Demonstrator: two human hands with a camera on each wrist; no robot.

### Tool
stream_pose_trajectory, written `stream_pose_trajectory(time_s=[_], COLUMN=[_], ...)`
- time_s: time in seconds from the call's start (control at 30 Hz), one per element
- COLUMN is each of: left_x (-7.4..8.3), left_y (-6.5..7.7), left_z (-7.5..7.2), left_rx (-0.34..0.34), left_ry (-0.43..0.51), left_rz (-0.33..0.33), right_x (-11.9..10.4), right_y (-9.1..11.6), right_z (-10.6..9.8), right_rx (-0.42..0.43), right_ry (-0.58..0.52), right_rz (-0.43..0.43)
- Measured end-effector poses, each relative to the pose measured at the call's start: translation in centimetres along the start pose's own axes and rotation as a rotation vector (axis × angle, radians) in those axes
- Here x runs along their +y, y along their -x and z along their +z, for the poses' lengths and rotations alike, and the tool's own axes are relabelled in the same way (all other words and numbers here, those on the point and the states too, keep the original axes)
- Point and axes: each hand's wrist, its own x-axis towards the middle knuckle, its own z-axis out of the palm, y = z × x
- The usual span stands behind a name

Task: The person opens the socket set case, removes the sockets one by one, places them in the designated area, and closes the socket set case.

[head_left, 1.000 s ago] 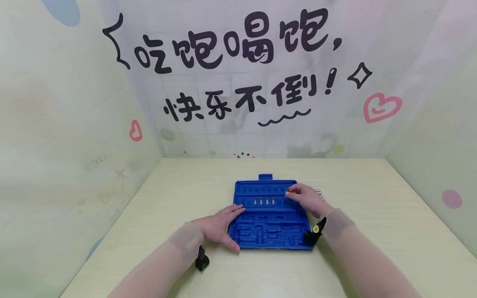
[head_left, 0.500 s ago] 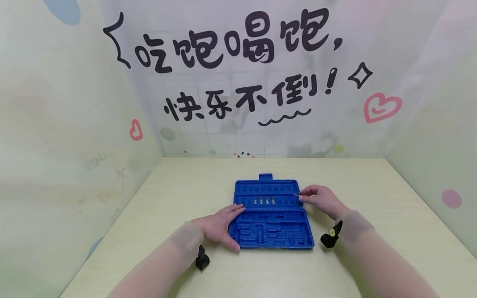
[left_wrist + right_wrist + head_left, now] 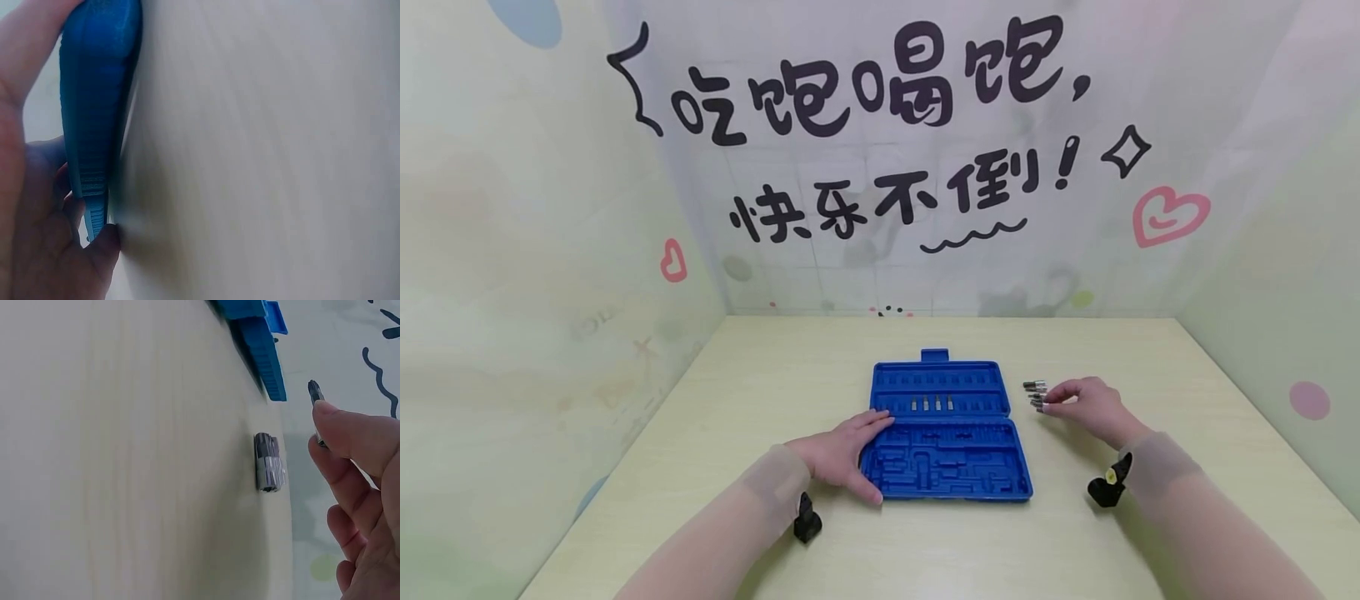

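Observation:
An open blue plastic tool case (image 3: pixel 951 461) lies flat on the table, with moulded slots in both halves. Several short metal screwdriver bits (image 3: pixel 932 403) stand in a row in its far half. My left hand (image 3: pixel 842 454) rests along the case's left side, thumb at the near corner and fingers reaching over the edge. To the right of the case, my right hand (image 3: pixel 1093 408) pinches one screwdriver bit (image 3: pixel 315 391) between thumb and forefinger. Just beyond those fingertips, a small cluster of loose bits (image 3: pixel 269 464) lies side by side on the table.
Pale wood-grain table (image 3: pixel 760 367) surrounds the case. Behind it hangs a white printed backdrop (image 3: pixel 880 267) with black lettering, and side panels rise left and right. A latch tab (image 3: pixel 935 355) sticks out from the case's far edge.
My right hand has moved right, from over the case's far half to the loose bits, which now show beside its fingertips. My left hand and the case stay put.

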Motion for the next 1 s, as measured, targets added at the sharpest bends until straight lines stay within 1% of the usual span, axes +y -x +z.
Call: stream_pose_trajectory(time_s=[0.1, 0.23, 0.37, 0.53, 0.73, 1.0], left_x=[0.0, 0.1, 0.1, 0.1, 0.0, 0.0], left_y=[0.0, 0.0, 0.0, 0.0, 0.0, -0.1], left_z=[0.0, -0.1, 0.0, -0.1, 0.0, 0.0], left_rx=[-0.002, -0.001, -0.002, -0.002, -0.001, -0.001], left_ry=[-0.004, -0.002, -0.004, -0.005, -0.008, -0.011], left_rz=[0.000, -0.001, -0.003, -0.005, -0.001, -0.001], right_x=[0.7, 1.4, 1.9, 2.0, 1.9, 1.9], right_y=[0.2, 0.4, 0.5, 0.5, 0.5, 0.2], right_z=[-0.1, 0.0, 0.3, 0.6, 0.7, 0.9], right_rx=[-0.006, -0.020, -0.014, 0.018, 0.025, 0.060], right_ry=[0.035, 0.034, 0.032, 0.052, 0.061, 0.099], right_rz=[0.013, 0.032, 0.006, -0.036, -0.040, -0.082])
